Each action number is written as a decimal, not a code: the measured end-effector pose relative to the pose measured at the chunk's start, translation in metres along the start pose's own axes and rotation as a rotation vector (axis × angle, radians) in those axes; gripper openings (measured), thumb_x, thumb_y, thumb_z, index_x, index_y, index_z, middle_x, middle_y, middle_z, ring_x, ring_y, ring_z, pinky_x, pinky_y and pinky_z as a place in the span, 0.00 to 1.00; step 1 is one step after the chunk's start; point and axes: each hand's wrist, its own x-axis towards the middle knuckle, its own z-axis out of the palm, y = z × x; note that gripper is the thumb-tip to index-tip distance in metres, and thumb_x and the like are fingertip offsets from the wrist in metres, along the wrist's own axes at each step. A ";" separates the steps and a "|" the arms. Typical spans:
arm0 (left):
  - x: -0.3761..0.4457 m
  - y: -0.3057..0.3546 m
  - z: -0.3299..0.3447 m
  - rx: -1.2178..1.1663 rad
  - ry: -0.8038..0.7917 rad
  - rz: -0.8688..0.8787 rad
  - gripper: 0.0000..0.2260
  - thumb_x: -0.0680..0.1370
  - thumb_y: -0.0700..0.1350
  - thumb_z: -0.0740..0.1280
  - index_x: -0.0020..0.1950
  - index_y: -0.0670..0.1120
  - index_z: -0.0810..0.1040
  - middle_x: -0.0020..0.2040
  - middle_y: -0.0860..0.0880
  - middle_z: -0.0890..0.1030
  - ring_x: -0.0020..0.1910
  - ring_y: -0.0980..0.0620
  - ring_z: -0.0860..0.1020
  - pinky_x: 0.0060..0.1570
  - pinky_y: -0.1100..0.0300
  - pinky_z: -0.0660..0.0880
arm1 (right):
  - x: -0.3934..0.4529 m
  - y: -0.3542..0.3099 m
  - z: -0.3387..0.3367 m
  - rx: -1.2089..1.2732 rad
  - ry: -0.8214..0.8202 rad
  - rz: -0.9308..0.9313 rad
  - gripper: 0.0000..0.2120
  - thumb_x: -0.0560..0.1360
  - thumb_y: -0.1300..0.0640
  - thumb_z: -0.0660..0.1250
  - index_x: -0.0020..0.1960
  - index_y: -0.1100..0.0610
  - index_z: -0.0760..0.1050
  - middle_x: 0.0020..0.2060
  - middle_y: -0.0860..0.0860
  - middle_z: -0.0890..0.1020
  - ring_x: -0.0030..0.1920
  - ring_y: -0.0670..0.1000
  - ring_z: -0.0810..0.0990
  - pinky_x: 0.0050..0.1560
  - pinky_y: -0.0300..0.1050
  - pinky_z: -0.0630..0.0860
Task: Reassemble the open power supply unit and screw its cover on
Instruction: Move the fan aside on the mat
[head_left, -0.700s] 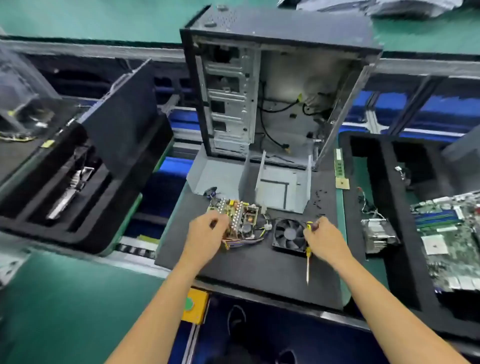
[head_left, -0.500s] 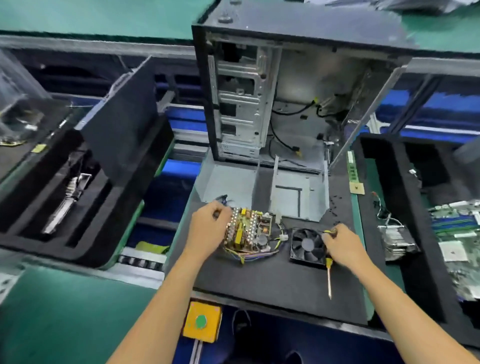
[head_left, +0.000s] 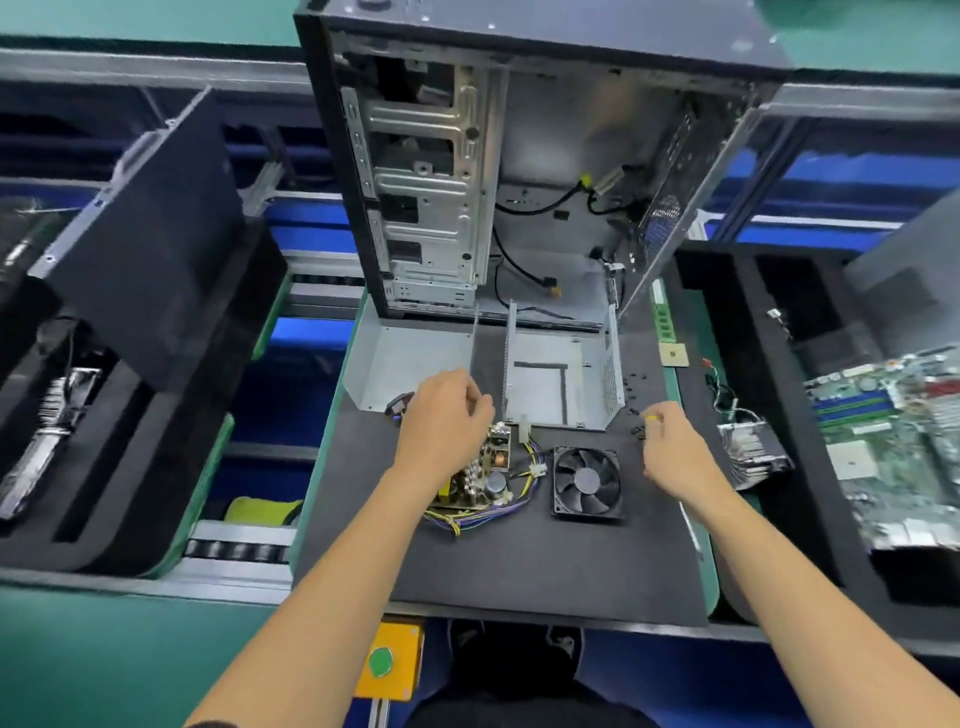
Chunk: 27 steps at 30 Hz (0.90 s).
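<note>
The power supply's bare circuit board (head_left: 491, 467), with a tangle of coloured wires, lies on the black mat (head_left: 519, 561). My left hand (head_left: 441, 415) covers the board's left side and grips its edge with curled fingers. The black fan (head_left: 587, 480) lies flat just right of the board. Behind them sit the grey housing base (head_left: 561, 384) and the grey cover (head_left: 405, 364), both open. My right hand (head_left: 670, 447) holds a yellow-handled screwdriver (head_left: 652, 418) right of the fan, close to some small black screws (head_left: 631, 387).
An open computer case (head_left: 519, 156) stands behind the mat. Black foam trays flank it: the left tray (head_left: 156, 467) holds parts, the right tray (head_left: 779, 467) a heatsink (head_left: 753, 447) and motherboard (head_left: 893, 436). A memory stick (head_left: 662, 312) lies on the green edge.
My left hand has turned the board so that it now lies narrower and slanted. My right hand has moved away from the fan's edge toward the loose screws, with the screwdriver still in it.
</note>
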 end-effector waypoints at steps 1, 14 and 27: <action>0.003 0.005 0.002 0.005 0.010 0.022 0.06 0.77 0.48 0.64 0.41 0.48 0.73 0.39 0.54 0.75 0.44 0.52 0.73 0.38 0.57 0.67 | -0.001 -0.001 -0.002 -0.084 0.013 -0.038 0.07 0.80 0.56 0.56 0.55 0.56 0.69 0.48 0.56 0.77 0.44 0.57 0.76 0.41 0.46 0.70; 0.032 0.037 0.018 0.140 0.076 0.225 0.06 0.77 0.41 0.63 0.41 0.43 0.75 0.38 0.48 0.74 0.41 0.48 0.72 0.41 0.54 0.70 | -0.015 -0.009 0.001 -1.013 -0.311 -0.556 0.30 0.63 0.42 0.71 0.56 0.55 0.64 0.53 0.51 0.70 0.45 0.57 0.78 0.39 0.48 0.73; 0.069 0.037 -0.031 -0.485 -0.023 -0.079 0.16 0.80 0.53 0.61 0.35 0.49 0.73 0.33 0.54 0.74 0.34 0.55 0.71 0.37 0.58 0.67 | -0.010 -0.156 -0.055 -0.779 -0.244 -0.797 0.30 0.61 0.36 0.71 0.52 0.54 0.68 0.44 0.49 0.71 0.43 0.52 0.74 0.38 0.49 0.74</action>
